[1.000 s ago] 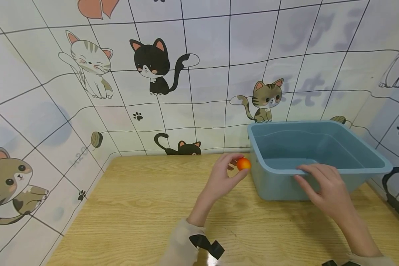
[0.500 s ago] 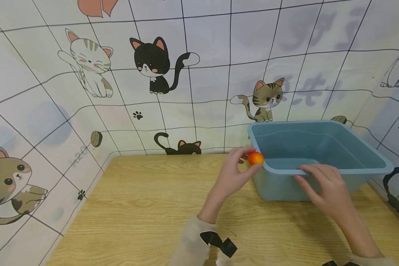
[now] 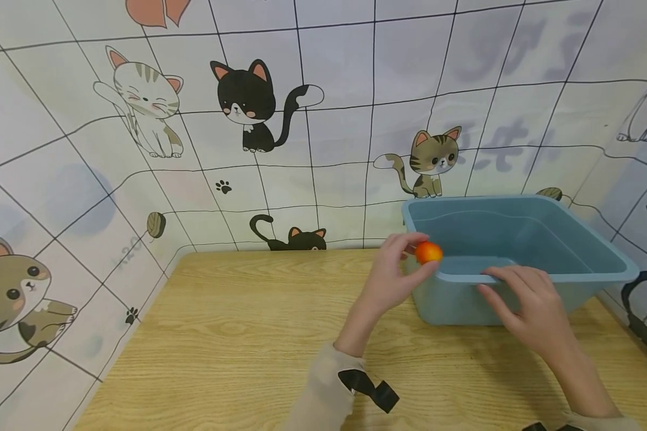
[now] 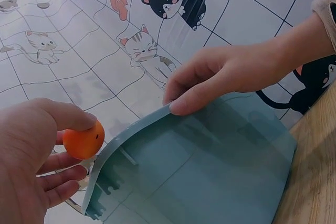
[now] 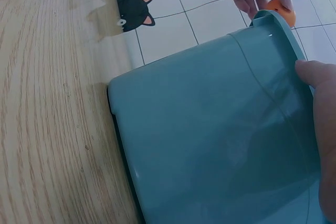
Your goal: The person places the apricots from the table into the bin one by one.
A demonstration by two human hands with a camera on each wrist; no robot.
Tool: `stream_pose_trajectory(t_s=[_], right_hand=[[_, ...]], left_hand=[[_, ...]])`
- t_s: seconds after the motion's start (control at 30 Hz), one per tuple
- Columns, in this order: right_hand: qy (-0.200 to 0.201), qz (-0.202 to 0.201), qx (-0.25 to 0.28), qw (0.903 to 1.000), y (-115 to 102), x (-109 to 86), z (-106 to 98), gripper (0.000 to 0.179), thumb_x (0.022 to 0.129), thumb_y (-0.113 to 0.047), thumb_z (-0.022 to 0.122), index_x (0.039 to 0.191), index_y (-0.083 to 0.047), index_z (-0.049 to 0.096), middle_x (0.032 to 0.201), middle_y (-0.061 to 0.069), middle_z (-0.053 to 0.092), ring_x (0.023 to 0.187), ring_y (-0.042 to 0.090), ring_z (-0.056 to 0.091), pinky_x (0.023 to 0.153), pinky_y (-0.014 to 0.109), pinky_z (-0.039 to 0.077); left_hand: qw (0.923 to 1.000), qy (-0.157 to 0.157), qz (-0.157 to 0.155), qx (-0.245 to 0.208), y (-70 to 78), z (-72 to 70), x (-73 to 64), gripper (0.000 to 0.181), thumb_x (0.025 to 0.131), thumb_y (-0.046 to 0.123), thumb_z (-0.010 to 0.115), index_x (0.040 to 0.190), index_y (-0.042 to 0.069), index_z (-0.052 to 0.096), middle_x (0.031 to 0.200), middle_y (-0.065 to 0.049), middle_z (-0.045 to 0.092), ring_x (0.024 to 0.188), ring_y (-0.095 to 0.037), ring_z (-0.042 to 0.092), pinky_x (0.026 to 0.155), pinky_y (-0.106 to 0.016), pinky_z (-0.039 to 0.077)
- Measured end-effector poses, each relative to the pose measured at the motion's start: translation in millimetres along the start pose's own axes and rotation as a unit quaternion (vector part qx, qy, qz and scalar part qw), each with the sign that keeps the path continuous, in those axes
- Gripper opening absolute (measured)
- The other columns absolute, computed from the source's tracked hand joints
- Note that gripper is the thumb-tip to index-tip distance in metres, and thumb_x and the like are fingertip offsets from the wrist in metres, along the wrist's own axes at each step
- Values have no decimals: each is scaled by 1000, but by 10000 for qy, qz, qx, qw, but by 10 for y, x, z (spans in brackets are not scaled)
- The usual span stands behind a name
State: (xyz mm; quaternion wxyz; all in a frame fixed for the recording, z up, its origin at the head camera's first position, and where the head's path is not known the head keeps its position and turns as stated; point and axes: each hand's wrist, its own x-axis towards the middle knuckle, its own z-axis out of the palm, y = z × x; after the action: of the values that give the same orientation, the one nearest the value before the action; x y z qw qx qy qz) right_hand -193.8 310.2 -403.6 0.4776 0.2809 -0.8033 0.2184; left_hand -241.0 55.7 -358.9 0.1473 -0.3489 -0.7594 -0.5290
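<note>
My left hand pinches a small round orange ball, red on top and yellow below, between thumb and fingertips. It holds the ball over the near left corner of a blue-grey plastic bin. In the left wrist view, a tiny dark mark shows on the ball, and its far side is hidden. My right hand grips the bin's front rim, fingers over the edge and thumb outside. The right wrist view shows the thumb against the rim. The near part of the bin's floor is hidden behind its front wall.
A wooden table carries the bin on its right side. Behind and beside it hangs a pale covering printed with a grid and cartoon cats. The bin's back edge stands close to this covering.
My left hand has carried the ball right and slightly up, from beside the bin's left wall to over its near left corner. My right hand and the bin have stayed put.
</note>
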Motion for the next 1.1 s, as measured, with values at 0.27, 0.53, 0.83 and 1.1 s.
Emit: stream_pose_trajectory(t_s=[0.27,0.53,0.83,1.1], right_hand=[[-119,98,-55,9999,-7,-3,-10,61,100,-57,53,101,0,73,91,15,69,90,39,60,97,31,35],[-139,107,-53,9998,-13,4,-6,60,100,-57,53,101,0,73,92,15,70,91,40,60,97,34,37],[-130,96,-57,9999,-8,-5,-11,61,100,-57,53,101,0,73,91,15,69,91,40,59,100,32,36],[-95,32,-77,9999,-7,-5,-5,61,100,-56,53,100,2,73,91,16,69,90,41,60,93,38,37]], left_hand=[[10000,-49,-40,17,41,82,54,37,91,15,75,126,8,64,117,-1,61,101,-6,53,85,-16,46],[9999,-58,30,114,73,145,99,38,91,15,75,127,7,64,117,-2,61,102,-6,53,86,-16,48],[9997,-132,73,175,84,211,133,39,92,16,75,127,7,64,120,-4,60,103,-9,53,88,-14,44],[9996,-120,106,233,79,226,112,40,92,18,75,129,8,63,124,-4,62,111,-14,56,93,-14,43]])
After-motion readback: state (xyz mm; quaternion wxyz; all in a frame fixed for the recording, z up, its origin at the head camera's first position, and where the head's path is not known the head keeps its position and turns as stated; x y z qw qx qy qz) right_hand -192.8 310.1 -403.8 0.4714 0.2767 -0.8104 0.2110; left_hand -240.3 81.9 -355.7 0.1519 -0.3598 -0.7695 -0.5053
